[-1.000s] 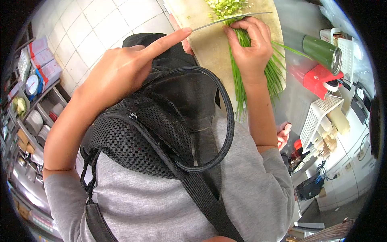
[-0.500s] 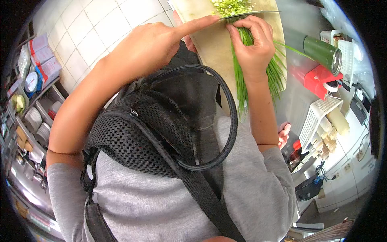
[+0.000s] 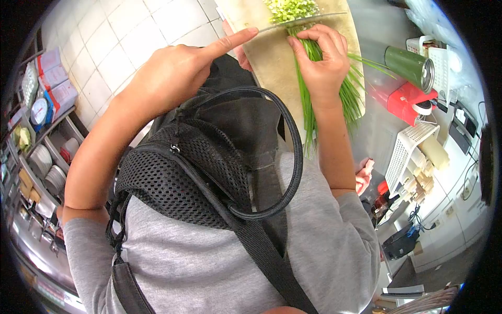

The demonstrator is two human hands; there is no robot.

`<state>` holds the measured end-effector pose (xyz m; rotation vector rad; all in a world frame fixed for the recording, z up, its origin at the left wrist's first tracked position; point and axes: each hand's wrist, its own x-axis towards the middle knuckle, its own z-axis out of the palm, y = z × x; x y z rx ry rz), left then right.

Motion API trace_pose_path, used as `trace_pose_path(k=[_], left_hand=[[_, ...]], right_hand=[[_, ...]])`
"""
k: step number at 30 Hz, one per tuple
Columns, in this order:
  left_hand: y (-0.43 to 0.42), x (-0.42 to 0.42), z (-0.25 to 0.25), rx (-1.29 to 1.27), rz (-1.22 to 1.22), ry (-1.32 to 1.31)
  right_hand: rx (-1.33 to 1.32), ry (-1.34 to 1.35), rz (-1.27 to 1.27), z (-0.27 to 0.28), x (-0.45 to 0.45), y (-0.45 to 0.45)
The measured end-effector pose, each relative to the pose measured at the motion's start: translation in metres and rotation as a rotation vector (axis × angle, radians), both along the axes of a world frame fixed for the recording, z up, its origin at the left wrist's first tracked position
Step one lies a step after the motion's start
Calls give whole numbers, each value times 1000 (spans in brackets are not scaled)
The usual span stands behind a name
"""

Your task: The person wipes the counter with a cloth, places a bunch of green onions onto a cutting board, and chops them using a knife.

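Note:
My left hand (image 3: 175, 73) is closed round a knife, its handle hidden beneath it and its index finger stretched along the blade (image 3: 303, 21). The blade lies across the cutting board (image 3: 272, 68), at the top end of a bunch of long green stalks (image 3: 309, 112). Bent fingers and thumb of my right hand (image 3: 324, 55) press on these stalks just below the blade. Chopped pale green pieces (image 3: 293, 8) are heaped beyond the blade.
Right of the board are a green can (image 3: 408, 68), a red object (image 3: 405, 102) and a white basket (image 3: 405, 152). Pink pieces (image 3: 364, 177) lie near my right elbow. Shelves with stacked bowls (image 3: 54, 178) stand at the left, by the tiled floor (image 3: 123, 39).
My left hand and the knife moved right, then back left. The blade sits slightly farther down the view than half a second ago. My right hand remains on the stalks.

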<state>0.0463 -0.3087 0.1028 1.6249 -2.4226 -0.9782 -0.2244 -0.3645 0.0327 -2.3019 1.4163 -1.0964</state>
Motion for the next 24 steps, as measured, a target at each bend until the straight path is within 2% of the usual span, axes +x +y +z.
trace_pose_path(k=[9, 15, 18, 21, 24], left_hand=[[5, 2, 1, -84, -32, 27], [20, 19, 10, 115, -18, -79], [16, 12, 10, 130, -22, -104], [10, 2, -2, -21, -28, 3], [6, 3, -5, -35, -20, 6]], right_hand=[[4, -34, -10, -1, 2, 2], [-3, -16, -8, -4, 0, 0], [1, 9, -14, -2, -1, 0], [-9, 19, -11, -1, 1, -2], [-21, 34, -8, 1, 0, -1]])
